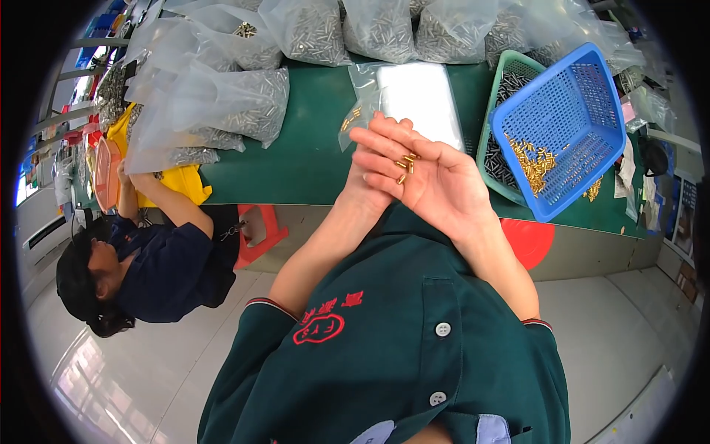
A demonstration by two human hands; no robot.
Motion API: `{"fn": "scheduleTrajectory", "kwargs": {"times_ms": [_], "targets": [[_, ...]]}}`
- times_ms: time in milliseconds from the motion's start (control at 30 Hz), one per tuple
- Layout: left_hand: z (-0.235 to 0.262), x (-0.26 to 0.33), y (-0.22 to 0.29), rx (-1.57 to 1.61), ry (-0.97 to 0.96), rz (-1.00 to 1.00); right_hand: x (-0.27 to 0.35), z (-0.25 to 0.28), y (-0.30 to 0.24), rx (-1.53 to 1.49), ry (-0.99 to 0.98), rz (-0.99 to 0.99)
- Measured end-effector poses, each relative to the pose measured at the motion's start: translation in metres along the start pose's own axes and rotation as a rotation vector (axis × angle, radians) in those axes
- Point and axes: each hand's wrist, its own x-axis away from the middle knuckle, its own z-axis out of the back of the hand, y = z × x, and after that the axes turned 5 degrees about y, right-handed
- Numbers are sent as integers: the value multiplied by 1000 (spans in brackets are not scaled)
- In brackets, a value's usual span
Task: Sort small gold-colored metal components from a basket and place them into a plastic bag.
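Counter [310, 159]: green, beyond both hands.
Clear bags [222, 103]: grey pins, far left of hands.
Blue basket [584, 96]: right of right hand.
Right hand [429, 181]: open, palm up.
Left hand [370, 185]: behind it, grip unclear.
Brass pins [405, 164]: on right palm.

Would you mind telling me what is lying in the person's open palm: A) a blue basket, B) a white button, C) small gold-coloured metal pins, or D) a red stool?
C: a few small gold-coloured pins lie on the upturned palm of the right hand, with the left hand tucked behind it; more such pins sit in the blue basket on the green table.
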Motion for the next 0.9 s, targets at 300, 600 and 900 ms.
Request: {"fn": "scheduleTrajectory", "kwargs": {"times_ms": [300,600,900], "targets": [[2,14,23,-284,183,-154,0,9,-9,-324,-60,-59],[7,19,33,-90,209,-322,-13,28,-16,-332,32,-53],[6,22,38,40,159,-299,-62,85,-18,13,873,268]]}}
